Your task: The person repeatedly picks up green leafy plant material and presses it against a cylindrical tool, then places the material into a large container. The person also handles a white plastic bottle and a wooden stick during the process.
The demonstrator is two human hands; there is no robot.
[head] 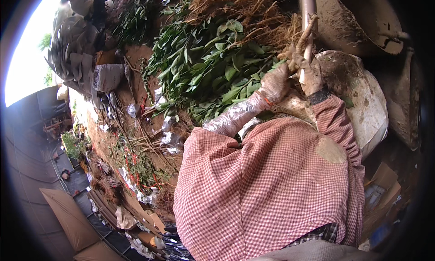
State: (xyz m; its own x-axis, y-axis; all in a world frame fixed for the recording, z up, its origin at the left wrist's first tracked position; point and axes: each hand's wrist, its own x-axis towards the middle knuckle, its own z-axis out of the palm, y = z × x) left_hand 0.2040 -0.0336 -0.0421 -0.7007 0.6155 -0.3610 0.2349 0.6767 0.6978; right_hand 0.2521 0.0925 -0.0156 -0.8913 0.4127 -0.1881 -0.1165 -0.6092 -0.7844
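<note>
My left hand (pixel 277 82), in a soiled glove with clear film wrapped around the forearm, is closed around the base of a leafy plant with knobbly brown roots (pixel 305 35). Right beside it, my muddy right hand (pixel 312 76) has its fingers around a pale plastic tube or rolled film (pixel 308 9), close against the root base. The fingers partly hide where the root and the tube meet. Bundled green leafy branches (pixel 207 64) lie to the left of my hands, and a mass of thin brown roots (pixel 238 9) spreads beyond them.
A soil-stained white sack (pixel 368 101) lies at right, below a mud-caked curved sheet (pixel 357 20). Cut stems, red ties and foil-like wrapped bundles (pixel 171 138) litter the surface at left. An open cardboard box (pixel 384 179) is at lower right. A partly visible person (pixel 80 3) is at upper left.
</note>
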